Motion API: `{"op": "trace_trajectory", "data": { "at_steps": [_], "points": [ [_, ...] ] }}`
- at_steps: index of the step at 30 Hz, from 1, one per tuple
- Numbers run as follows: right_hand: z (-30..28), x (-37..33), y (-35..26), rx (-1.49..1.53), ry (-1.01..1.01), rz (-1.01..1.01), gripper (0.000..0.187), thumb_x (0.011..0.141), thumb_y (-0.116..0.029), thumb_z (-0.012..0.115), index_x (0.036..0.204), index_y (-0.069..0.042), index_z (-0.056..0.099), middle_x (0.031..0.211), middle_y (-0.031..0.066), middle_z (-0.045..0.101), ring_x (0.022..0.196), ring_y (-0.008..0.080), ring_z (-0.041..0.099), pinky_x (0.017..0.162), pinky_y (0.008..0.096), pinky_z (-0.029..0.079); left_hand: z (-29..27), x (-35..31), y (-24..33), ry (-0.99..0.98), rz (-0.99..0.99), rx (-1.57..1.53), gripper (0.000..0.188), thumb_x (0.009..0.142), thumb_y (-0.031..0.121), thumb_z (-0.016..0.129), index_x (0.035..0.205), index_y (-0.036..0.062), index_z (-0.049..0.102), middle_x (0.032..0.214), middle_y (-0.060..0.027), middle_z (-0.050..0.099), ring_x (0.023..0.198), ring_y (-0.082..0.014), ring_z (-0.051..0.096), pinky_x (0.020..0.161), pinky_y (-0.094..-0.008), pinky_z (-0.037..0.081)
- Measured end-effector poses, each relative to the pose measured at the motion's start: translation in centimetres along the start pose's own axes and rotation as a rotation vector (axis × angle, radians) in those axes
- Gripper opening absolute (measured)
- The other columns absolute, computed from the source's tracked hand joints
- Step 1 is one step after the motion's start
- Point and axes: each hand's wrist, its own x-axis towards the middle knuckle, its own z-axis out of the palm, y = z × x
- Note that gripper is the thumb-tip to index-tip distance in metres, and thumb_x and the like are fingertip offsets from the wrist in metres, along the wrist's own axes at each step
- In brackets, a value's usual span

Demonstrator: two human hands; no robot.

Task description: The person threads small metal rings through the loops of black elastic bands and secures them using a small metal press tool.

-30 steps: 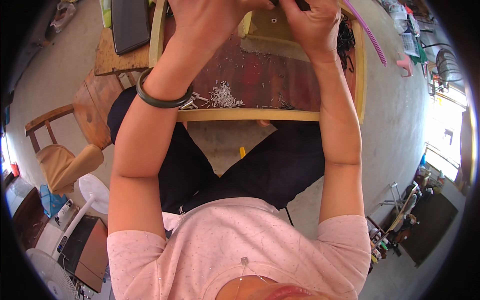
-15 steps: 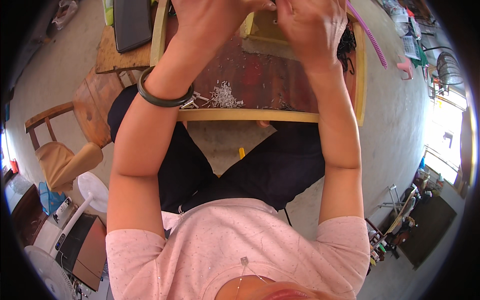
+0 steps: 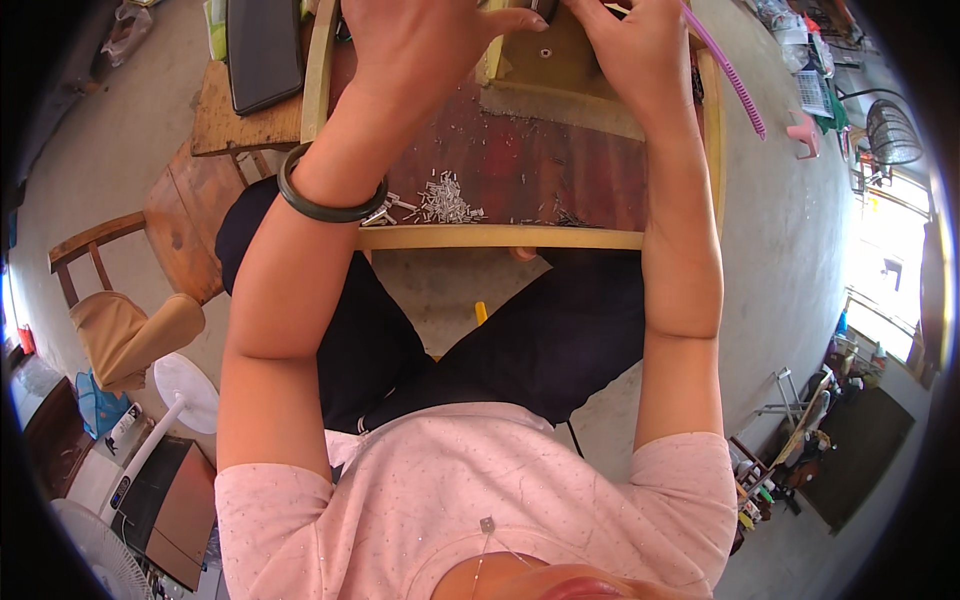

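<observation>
A speckled pink short-sleeved top (image 3: 500,475) meets dark trousers (image 3: 545,340), with round bangle (image 3: 330,213) and pendant necklace (image 3: 487,524).

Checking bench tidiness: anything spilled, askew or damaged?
Small silver metal pieces lie in a loose heap by the near edge of the red-brown, yellow-rimmed tray, with strays scattered beyond; possibly spilled, possibly just loose stock. No damage shows, but the bare left hand and bare right hand are partly cut off.

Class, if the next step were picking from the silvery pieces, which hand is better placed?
Probably the left hand: the silvery pieces lie nearer to it, close to the bangle on that arm; the right hand is farther.
</observation>
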Motion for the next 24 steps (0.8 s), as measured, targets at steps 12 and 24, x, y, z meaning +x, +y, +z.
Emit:
{"op": "trace_trajectory", "data": {
  "at_steps": [12,24],
  "points": [
    [0.6,0.7,-0.1,-0.101,0.002,0.014,0.022,0.087,-0.010,0.072,0.105,0.001,0.068,0.094,0.0210,0.071,0.089,0.0325,0.071,0.078,0.0396,0.055,-0.6,0.3,0.7,-0.040,-0.002,-0.017,0.055,0.059,0.039,0.093,0.092,0.0105,0.060,0.093,-0.0048,0.062,0.097,-0.0262,0.058,0.094,-0.0411,0.040],
    [-0.5,-0.1,-0.8,-0.178,0.225,-0.245,0.018,0.093,-0.008,0.067,0.110,-0.003,0.073,0.099,0.0217,0.073,0.094,0.0374,0.072,0.079,0.0426,0.057,-1.2,-0.3,2.0,0.070,0.108,0.088,0.091,0.066,0.033,0.091,0.139,0.0009,0.047,0.139,-0.0181,0.051,0.135,-0.0397,0.046,0.113,-0.0492,0.035]
  ]
}}
